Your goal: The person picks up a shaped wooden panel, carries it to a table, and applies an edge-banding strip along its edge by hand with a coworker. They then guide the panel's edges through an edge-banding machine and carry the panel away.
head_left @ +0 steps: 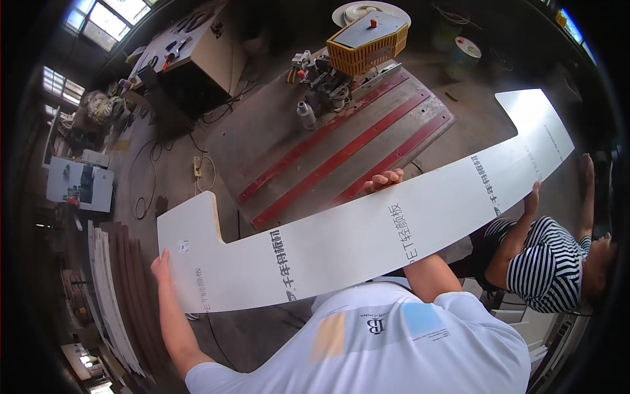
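A long white U-shaped board (354, 236) with dark print on its face spans the view in front of my body. Its two ends jut away from me. My left hand (159, 266) grips the left end at its outer edge, with most of the fingers hidden behind the board. Passing underneath, my right arm reaches the far edge, where the fingers of my right hand (384, 180) curl up over the rim near the middle. At the right, a co-worker's hand (535, 190) touches the near edge of the board.
Beyond the board stands a machine table (275, 154) with red strips, carrying a machine head, a bottle (306, 115) and a yellow basket (367, 56). A co-worker in a striped shirt (548, 266) is at right. Stacked panels (121, 289) stand at left; cables (154, 171) lie on the floor.
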`<state>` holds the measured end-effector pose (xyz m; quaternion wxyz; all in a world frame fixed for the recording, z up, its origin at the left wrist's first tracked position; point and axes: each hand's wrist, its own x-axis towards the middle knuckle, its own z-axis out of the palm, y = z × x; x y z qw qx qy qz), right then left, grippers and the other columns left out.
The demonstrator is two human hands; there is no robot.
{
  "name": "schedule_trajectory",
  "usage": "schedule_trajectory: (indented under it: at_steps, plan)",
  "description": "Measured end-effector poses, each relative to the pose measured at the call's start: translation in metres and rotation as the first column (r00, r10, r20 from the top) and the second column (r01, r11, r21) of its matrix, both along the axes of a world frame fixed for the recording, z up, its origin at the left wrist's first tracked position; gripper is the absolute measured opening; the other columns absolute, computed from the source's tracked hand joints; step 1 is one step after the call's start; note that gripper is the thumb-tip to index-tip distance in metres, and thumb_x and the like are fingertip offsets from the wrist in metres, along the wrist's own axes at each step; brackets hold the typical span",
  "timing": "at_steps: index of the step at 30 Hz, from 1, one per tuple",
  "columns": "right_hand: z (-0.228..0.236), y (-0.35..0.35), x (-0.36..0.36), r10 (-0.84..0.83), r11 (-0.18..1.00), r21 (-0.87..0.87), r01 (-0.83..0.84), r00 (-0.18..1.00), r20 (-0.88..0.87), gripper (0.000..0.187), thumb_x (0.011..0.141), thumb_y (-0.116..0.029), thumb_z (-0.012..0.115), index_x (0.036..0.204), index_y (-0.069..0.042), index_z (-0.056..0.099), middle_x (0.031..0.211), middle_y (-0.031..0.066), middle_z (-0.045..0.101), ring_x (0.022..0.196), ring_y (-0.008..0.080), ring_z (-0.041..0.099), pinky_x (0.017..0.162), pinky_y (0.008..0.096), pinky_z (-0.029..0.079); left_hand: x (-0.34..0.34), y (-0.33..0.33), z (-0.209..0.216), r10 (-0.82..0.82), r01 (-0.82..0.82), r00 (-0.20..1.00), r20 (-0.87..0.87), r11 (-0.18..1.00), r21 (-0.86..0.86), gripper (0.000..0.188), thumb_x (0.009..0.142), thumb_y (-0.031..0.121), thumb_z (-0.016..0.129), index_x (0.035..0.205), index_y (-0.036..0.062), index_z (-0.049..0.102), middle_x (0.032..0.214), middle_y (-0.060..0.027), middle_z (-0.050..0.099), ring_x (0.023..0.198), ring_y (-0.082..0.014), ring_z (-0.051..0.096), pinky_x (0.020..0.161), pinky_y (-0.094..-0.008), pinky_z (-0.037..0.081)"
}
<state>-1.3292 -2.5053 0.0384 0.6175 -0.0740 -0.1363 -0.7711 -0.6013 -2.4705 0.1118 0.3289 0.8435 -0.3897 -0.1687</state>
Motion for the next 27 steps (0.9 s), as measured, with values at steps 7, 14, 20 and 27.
schedule_trajectory:
  at_steps: [7,14,20,27]
  plan:
    - [-0.020,-0.005,-0.123,0.161,0.940,0.321,-0.116,0.980,-0.115,0.050,0.111,-0.047,0.049,0.144,-0.010,0.058,0.139,0.0077,0.066,0.127,0.0276,0.064,0.114,0.0471,0.050,-0.096,0.035,0.016,0.244,-0.229,0.951,-0.188,0.969,0.097,0.035,0.093,0.025,0.084,0.107,-0.0071,0.078,0.096,-0.0066,0.076,0.082,-0.0150,0.066,0.073,-0.0328,0.052]
    - [-0.065,0.045,-0.200,0.081,0.713,0.682,0.163,0.947,-0.311,0.061,0.111,-0.058,0.041,0.148,-0.011,0.055,0.152,0.0083,0.058,0.138,0.0291,0.056,0.119,0.0458,0.045,-0.211,0.027,-0.054,0.307,-0.261,0.753,-0.581,0.951,0.164,0.028,0.092,0.014,0.081,0.109,-0.0083,0.076,0.100,-0.0119,0.077,0.085,-0.0213,0.073,0.076,-0.0360,0.058]
    - [-0.067,0.070,-0.189,-0.004,0.368,0.860,0.354,0.925,-0.379,0.084,0.108,-0.074,0.023,0.154,-0.009,0.050,0.159,0.0071,0.053,0.143,0.0321,0.051,0.118,0.0477,0.043,-0.323,0.000,-0.125,0.237,-0.283,0.668,-0.705,0.958,0.053,0.025,0.096,0.012,0.078,0.111,-0.0067,0.073,0.107,-0.0111,0.077,0.089,-0.0196,0.073,0.079,-0.0333,0.058]
    - [-0.129,0.057,-0.204,0.494,0.280,0.904,0.324,0.759,-0.425,0.059,0.096,-0.052,0.078,0.134,-0.010,0.065,0.132,0.0020,0.071,0.119,0.0218,0.067,0.099,0.0402,0.057,-0.439,-0.055,-0.167,0.107,-0.301,0.544,-0.832,0.951,-0.074,0.024,0.100,0.012,0.074,0.116,-0.0052,0.068,0.111,-0.0100,0.074,0.095,-0.0178,0.071,0.082,-0.0325,0.057]
